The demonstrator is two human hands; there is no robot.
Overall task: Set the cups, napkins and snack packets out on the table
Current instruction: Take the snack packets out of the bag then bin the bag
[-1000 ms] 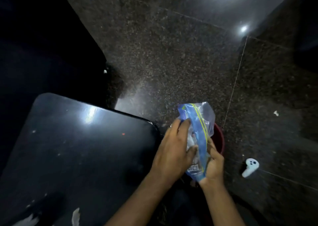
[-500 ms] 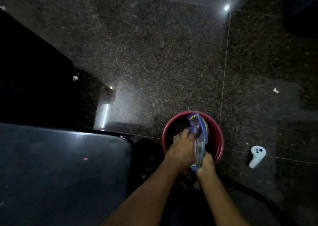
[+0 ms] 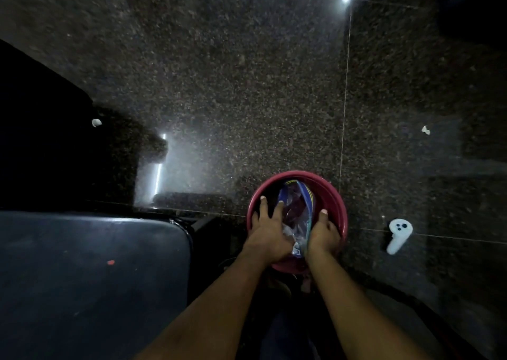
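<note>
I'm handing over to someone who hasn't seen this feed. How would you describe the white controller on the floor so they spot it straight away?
Start at the red bucket on the dark speckled floor, where both hands are. Look to its right, just past the tile seam: the white controller lies alone there. It has a round head with dark buttons and a tapering handle, and is much bigger than the white scraps nearby.

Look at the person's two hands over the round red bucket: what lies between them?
In the head view, a clear plastic zip bag with a blue strip lies between the left hand and right hand, inside the round red bucket.
</note>
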